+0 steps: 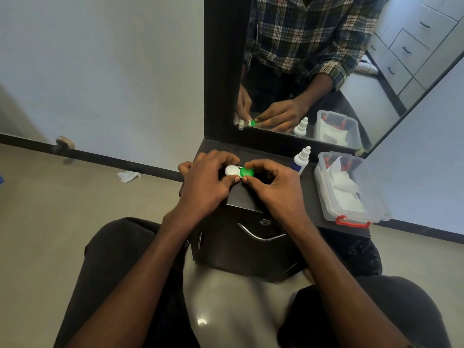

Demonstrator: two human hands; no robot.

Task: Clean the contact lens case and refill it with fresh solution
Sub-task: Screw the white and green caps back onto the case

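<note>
The contact lens case [232,170] lies on the dark cabinet top [241,197] in front of a mirror. It has a white cap on its left side and a green cap [247,172] on its right. My left hand [206,182] grips the white side with curled fingers and thumb. My right hand [273,184] pinches the green cap between thumb and fingers. A white solution bottle [301,159] with a blue label stands upright just right of my right hand.
A clear plastic box [351,214] with red latches, holding white tissues, sits at the cabinet's right end. The mirror [326,71] rises right behind the case. A crumpled tissue [128,176] lies on the floor at left. A drawer handle [258,234] shows below the top.
</note>
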